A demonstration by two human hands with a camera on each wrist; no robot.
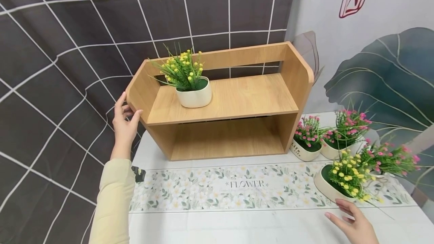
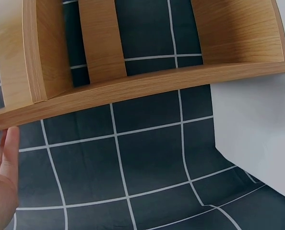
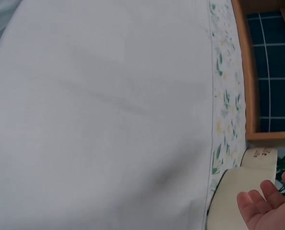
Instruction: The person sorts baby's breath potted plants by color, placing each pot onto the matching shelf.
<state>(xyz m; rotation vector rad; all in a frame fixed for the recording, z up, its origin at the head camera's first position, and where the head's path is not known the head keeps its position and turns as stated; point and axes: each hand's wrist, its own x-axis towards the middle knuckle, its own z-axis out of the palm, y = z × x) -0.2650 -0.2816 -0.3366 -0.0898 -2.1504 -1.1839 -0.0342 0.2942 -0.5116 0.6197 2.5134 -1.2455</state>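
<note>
Shelf (image 1: 244, 93) wooden, two-tier, standing on white bench (image 1: 257, 227), just right of left hand (image 1: 124, 127) and well ahead-left of right hand (image 1: 354, 221). Left hand: fingers fairly straight, thumb apart, fingertips touching shelf's left side panel near its rounded front corner. Can't tell if the thumb presses the edge. Left wrist view agrees: fingertips against that panel, palm off it.

Right hand: fingers loosely spread, thumb out to the side, nothing in it. Nearest item is near yellow planter (image 1: 346, 178), directly beyond the fingertips, oval cream pot. Can't tell whether fingers make contact.

Upper yellow planter (image 1: 188, 80) sits upright on shelf's top board, right of left hand, nearer the left panel than the right one.

Three pink-flowered ones beyond right hand, past the near yellow one: lettered pink planter (image 1: 306, 142) ("Life" on its front) by shelf's right panel, middle pink planter (image 1: 344, 131) just beside it, outer pink planter (image 1: 390, 159) farther right. Foliage overlaps, outer pot mostly hidden.

Floral runner (image 1: 237, 187), printed FLOWER, crosses the bench between the two hands, in front of shelf. Near yellow planter is on its right end. Dark grid cloth (image 1: 84, 86) hangs left of left hand and behind shelf. Left sleeve (image 1: 113, 199) pale yellow, small dark device (image 1: 138, 174) at that wrist.
</note>
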